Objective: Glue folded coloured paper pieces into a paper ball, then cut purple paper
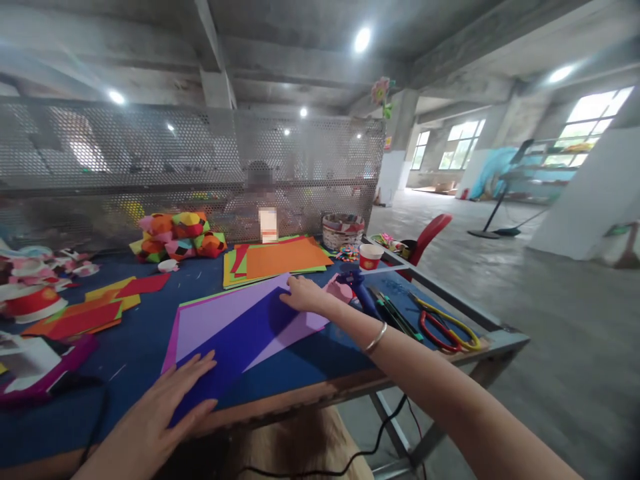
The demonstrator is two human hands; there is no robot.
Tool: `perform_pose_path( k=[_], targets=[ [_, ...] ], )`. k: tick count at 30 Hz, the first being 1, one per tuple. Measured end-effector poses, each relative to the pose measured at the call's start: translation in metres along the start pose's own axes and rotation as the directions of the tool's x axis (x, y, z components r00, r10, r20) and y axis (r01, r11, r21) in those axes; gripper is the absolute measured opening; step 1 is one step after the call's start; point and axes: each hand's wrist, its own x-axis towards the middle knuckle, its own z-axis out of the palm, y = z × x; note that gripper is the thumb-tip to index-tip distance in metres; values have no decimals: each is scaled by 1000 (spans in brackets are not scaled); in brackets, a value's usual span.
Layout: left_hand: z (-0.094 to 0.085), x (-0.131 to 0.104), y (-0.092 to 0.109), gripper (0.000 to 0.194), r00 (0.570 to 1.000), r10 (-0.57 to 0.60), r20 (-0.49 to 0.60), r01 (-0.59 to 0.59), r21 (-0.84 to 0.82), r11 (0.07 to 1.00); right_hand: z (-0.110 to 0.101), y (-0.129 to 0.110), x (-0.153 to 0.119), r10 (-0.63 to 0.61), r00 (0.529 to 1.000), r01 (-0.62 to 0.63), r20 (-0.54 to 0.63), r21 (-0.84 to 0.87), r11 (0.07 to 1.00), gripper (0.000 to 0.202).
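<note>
A dark blue sheet of paper [260, 327] lies slantwise over a stack of lilac sheets [210, 325]. My left hand [175, 397] rests on its near left end, fingers stretched and thumb apart. At the far right end, my right hand [306, 295] has its fingers drawn together on the blue sheet's corner; the fingertips are partly hidden. Just beyond the right hand are a pink curled piece [339, 288] and a blue glue gun [361, 290].
Orange, red and green sheets [285, 258] are stacked behind. To the right lie red-and-yellow-handled scissors [447, 330], dark cutters [397, 317] and a paper cup [371, 256]. Folded paper balls [180, 235] and red-orange scraps [85, 319] are at left. A perforated screen [310, 153] borders the table; a person sits behind it.
</note>
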Motion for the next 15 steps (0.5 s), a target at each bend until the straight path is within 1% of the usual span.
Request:
perform_pose_path(
  k=[3,7,9,11,15],
  targets=[
    [-7,-6,-5,52,999,39,-13,-39,9,999,7,0,-4,28,1000,-28,5,-3,1000,29],
    [-15,1,-9,50,995,97,12,-98,6,995,2,7,-17,64,998,-64,9,33,997,30],
    [-13,5,-12,49,994,102,28,-102,-3,995,-3,12,-23,86,996,-87,20,65,994,31],
    [-8,10,-16,49,995,96,34,-96,-13,995,-7,16,-31,100,995,-102,28,97,990,30],
    [0,22,-20,53,996,90,10,-90,-18,996,-4,24,-51,98,995,-95,-14,141,985,20]
  ],
)
